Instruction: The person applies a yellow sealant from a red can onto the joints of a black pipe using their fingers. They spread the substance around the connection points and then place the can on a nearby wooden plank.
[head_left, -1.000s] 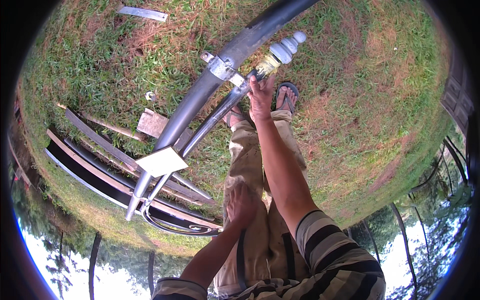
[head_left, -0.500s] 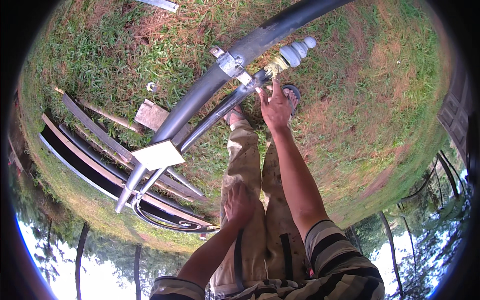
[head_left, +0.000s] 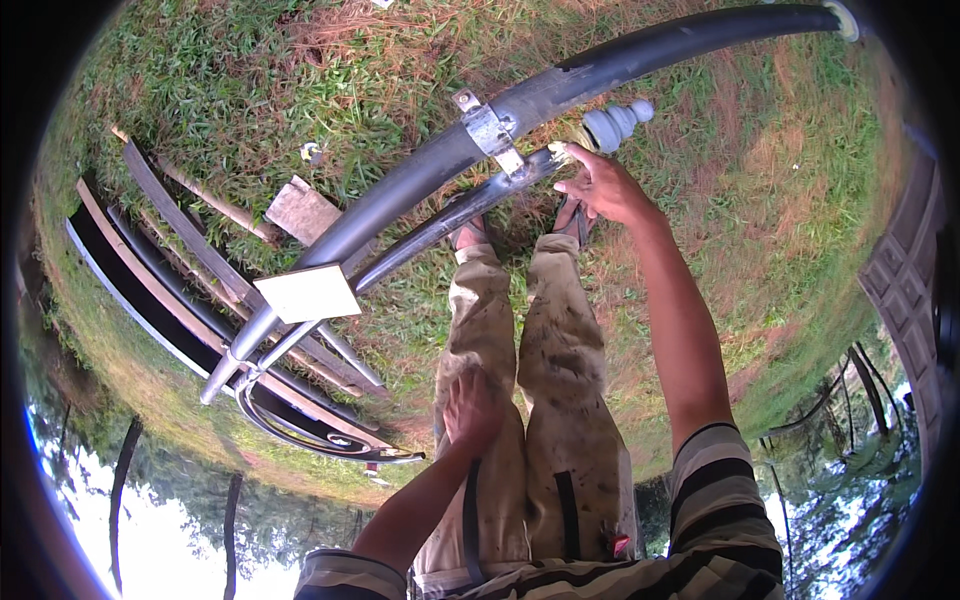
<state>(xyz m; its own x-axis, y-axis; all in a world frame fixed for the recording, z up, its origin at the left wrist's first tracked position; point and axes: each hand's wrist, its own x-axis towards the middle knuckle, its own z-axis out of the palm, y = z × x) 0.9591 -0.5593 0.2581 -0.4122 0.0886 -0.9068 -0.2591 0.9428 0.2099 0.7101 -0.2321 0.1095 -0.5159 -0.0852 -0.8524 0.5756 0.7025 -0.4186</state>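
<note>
My right hand (head_left: pixel 612 187) reaches out to the far end of a thin dark metal pipe (head_left: pixel 445 220). Its index finger touches or nearly touches a pale yellowish patch (head_left: pixel 557 152) on the joint there; the thumb is apart and the other fingers are partly curled. Just beyond sits a grey stepped, rounded finial-like piece (head_left: pixel 615 125), its base partly hidden by the fingers. A silver clamp bracket (head_left: pixel 490 135) links the thin pipe to a thick curved dark pipe (head_left: pixel 410 190). My left hand (head_left: pixel 474 408) lies flat on my left thigh, holding nothing.
A cream rectangular plate (head_left: pixel 308 293) crosses the pipes at the left. Behind it, long boards (head_left: pixel 185 220) and a flat wooden piece (head_left: pixel 303 210) lie on the grass (head_left: pixel 740 230). A dark panelled surface (head_left: pixel 905 265) stands at the far right.
My right hand has moved from below the joint to its right side, covering more of the yellowish patch. The view has shifted, showing more of the thick pipe. My left hand stays on the thigh.
</note>
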